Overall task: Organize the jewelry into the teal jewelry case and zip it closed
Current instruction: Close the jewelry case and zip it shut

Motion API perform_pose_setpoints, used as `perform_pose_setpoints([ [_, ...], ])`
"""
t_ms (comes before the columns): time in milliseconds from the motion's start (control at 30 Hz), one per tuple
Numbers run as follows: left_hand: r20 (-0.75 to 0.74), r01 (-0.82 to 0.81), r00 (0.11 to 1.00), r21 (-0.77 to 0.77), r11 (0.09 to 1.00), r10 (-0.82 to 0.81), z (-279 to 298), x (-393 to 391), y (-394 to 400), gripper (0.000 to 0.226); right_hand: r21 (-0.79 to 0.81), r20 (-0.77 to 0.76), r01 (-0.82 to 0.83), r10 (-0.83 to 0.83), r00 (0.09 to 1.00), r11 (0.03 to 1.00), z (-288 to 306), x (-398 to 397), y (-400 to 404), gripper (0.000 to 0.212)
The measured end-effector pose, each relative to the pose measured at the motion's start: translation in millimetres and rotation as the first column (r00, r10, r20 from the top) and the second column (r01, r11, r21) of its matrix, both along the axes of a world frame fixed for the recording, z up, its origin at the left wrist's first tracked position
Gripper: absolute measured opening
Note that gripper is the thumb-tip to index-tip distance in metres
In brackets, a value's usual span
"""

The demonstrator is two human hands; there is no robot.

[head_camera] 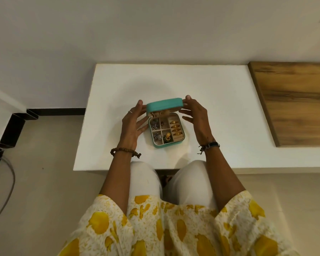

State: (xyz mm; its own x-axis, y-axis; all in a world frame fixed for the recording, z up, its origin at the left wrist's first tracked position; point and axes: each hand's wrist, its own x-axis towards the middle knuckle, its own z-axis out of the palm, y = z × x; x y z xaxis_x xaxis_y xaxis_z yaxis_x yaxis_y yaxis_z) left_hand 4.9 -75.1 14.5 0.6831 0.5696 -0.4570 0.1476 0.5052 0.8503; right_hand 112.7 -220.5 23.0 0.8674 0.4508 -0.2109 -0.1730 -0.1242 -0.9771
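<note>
The teal jewelry case [164, 105] stands open on the white table [220, 100], its lid tilted partway over the tray. Inside the divided beige tray, gold rings [175, 128] fill the right slots. Silver earrings [155, 123] lie in the left compartments, and a gold and green piece [167, 137] sits at the near middle. My left hand [131, 126] touches the lid's left end with straight fingertips, the thumb reaching toward the tray. My right hand [199, 118] touches the lid's right end the same way. No loose jewelry shows on the table.
A wooden panel [294, 100] lies on the table's right side. My knees [188, 174] in white trousers sit at the table's near edge. Floor and a dark metal frame [13, 126] are to the left, with a wall behind.
</note>
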Motion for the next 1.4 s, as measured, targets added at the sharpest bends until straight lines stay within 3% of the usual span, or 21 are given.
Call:
perform_pose_setpoints([
  [133,0.015,0.009,1.000,-0.002,1.000,-0.009,2.5,-3.2,-3.7,0.008,0.045,-0.078,-0.038,0.041,0.996,0.998,1.6,-7.4,-13.8,0.015],
  [267,0.026,0.033,0.999,0.043,0.999,-0.034,3.9,-9.2,-6.1,0.030,0.118,-0.124,-0.034,0.048,0.991,0.992,2.8,-14.3,-28.0,0.024],
  [400,0.013,0.072,0.997,0.084,0.994,-0.073,4.3,-9.6,-11.5,0.049,0.064,-0.078,-0.128,0.133,0.988,0.990,-3.5,-21.1,-43.6,0.033],
  [533,-0.131,0.181,0.979,0.179,0.967,-0.159,-2.1,-8.3,-14.4,0.063,-0.036,-0.032,-0.187,0.186,0.982,0.982,-9.9,-20.4,-46.9,0.044],
  [633,-0.232,0.204,0.958,0.152,0.967,-0.166,-4.9,-7.0,-14.8,0.070,-0.168,0.015,-0.173,0.178,0.984,0.970,-13.5,-17.1,-45.4,0.048],
  [800,-0.342,0.310,0.903,0.096,0.946,-0.261,-5.3,-3.1,-21.7,0.051,-0.226,-0.193,-0.234,0.192,0.962,0.946,-18.4,-18.4,-40.2,0.043],
  [900,-0.421,0.361,0.865,0.141,0.922,-0.275,-2.6,-1.3,-23.0,0.056,-0.199,-0.207,-0.255,0.214,0.955,0.946,-14.3,-20.6,-35.7,0.047],
  [1033,-0.264,0.265,0.930,0.006,0.964,-0.255,14.3,-1.6,-25.1,0.054,-0.083,-0.171,-0.145,0.129,0.977,0.986,-2.5,-27.9,-37.8,0.048],
  [1167,-0.117,0.246,0.959,-0.106,0.963,-0.258,38.7,-10.5,-28.4,0.046,0.004,-0.023,-0.025,0.026,0.999,1.000,31.1,-36.2,-36.7,0.038],
  [1400,0.077,0.347,0.937,-0.133,0.928,-0.340,86.7,-35.2,-40.0,0.048,0.020,0.085,-0.201,0.198,0.976,0.979,102.3,-45.6,-36.9,0.032],
])
